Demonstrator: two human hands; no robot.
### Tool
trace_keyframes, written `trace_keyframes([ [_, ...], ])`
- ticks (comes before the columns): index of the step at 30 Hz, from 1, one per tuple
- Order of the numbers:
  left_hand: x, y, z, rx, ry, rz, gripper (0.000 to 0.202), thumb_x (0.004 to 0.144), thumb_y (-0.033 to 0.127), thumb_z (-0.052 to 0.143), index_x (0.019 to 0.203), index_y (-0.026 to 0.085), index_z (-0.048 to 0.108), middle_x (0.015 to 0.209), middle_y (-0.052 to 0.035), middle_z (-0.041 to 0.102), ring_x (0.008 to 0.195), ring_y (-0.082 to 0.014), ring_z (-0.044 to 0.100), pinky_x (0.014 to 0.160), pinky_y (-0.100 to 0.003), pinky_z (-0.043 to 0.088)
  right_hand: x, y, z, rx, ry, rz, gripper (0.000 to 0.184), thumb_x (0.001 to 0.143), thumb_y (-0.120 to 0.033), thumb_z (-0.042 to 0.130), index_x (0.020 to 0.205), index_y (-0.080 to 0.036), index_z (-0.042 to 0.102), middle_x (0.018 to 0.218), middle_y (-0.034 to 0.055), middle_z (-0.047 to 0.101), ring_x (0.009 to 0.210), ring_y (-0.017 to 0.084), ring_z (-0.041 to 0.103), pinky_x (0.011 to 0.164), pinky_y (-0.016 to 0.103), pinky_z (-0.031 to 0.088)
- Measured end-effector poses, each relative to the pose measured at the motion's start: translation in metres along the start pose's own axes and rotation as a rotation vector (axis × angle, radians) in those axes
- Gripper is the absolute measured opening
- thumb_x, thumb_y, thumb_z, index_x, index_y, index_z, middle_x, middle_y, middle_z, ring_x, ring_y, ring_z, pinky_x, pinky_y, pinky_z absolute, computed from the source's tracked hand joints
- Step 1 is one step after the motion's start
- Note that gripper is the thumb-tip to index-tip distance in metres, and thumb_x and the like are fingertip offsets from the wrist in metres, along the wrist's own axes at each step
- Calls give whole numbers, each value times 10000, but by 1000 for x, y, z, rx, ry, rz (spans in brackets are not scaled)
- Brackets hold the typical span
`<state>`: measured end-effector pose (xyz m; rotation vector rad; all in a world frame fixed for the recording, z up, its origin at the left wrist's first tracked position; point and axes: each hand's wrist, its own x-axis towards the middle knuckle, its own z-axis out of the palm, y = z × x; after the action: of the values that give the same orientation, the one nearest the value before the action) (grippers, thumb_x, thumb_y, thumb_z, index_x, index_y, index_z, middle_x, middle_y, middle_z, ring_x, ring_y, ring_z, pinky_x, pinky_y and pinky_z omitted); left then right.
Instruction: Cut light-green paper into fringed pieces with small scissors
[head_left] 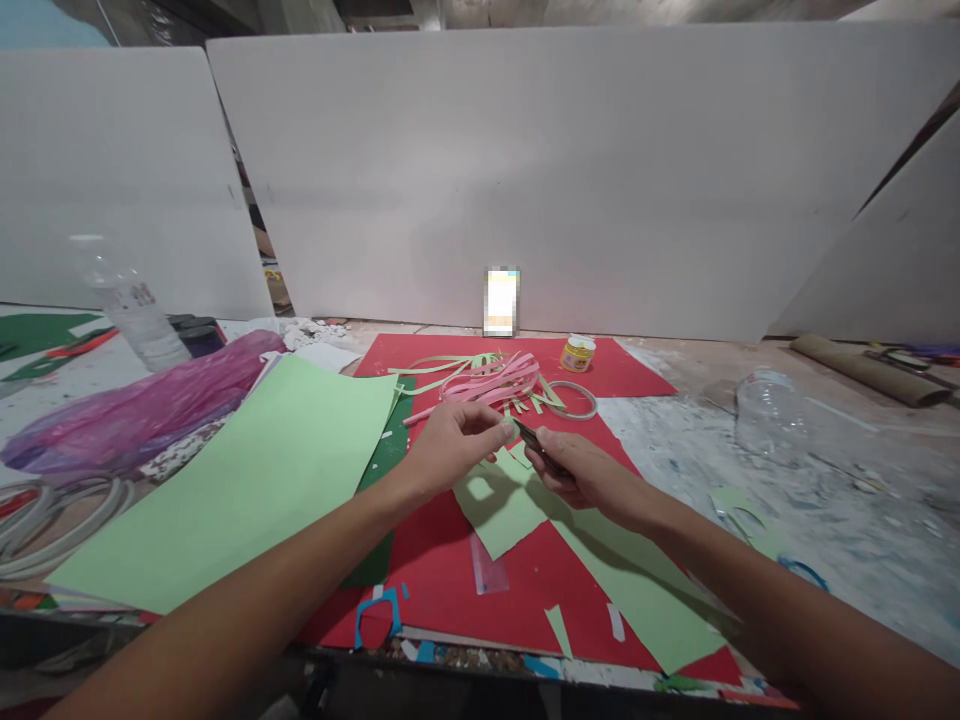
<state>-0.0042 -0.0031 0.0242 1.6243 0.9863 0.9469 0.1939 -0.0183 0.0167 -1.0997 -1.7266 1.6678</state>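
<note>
My left hand (465, 440) pinches a small piece of light green paper (511, 430) between thumb and fingers. In my right hand (581, 465) is a slim dark tool that looks like a pair of scissors (541, 448), its tip pointing at the paper piece; the fingers hide most of the handle. Beneath both hands lies a cut green sheet (499, 510) on red paper (457, 595). Just beyond them sit a bundle of pink paper strips (491, 380), some pale green strips (420, 366) and a roll of tape (594, 404).
A stack of green sheets (262, 470) lies at left, beside a pink plastic bag (150, 400) and a water bottle (135, 315). A yellow jar (577, 353) and a phone (501, 302) stand at the back. Another bottle (765, 412) and a cardboard tube (862, 368) are at right.
</note>
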Motion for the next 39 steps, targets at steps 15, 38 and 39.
trace_keyframes([
  [15,0,1,-1,-8,20,19,227,791,369,652,736,149,649,679,-14,616,621,-114,559,608,-248,449,-1,1,-1,25,-19,-8,459,955,-584,300,724,-198,390,551,-77,255,463,67,140,400,188,143],
  [38,0,0,0,17,26,22,247,771,391,659,696,158,633,663,-3,591,618,-118,548,594,-248,448,-1,1,0,33,10,7,463,945,-603,303,716,-205,365,543,-78,227,469,75,128,412,205,125],
  [39,0,0,0,15,27,22,249,769,392,660,690,158,632,660,-3,590,615,-118,548,593,-249,447,-1,0,0,33,8,8,465,943,-606,302,716,-205,365,542,-79,225,468,75,127,411,205,125],
])
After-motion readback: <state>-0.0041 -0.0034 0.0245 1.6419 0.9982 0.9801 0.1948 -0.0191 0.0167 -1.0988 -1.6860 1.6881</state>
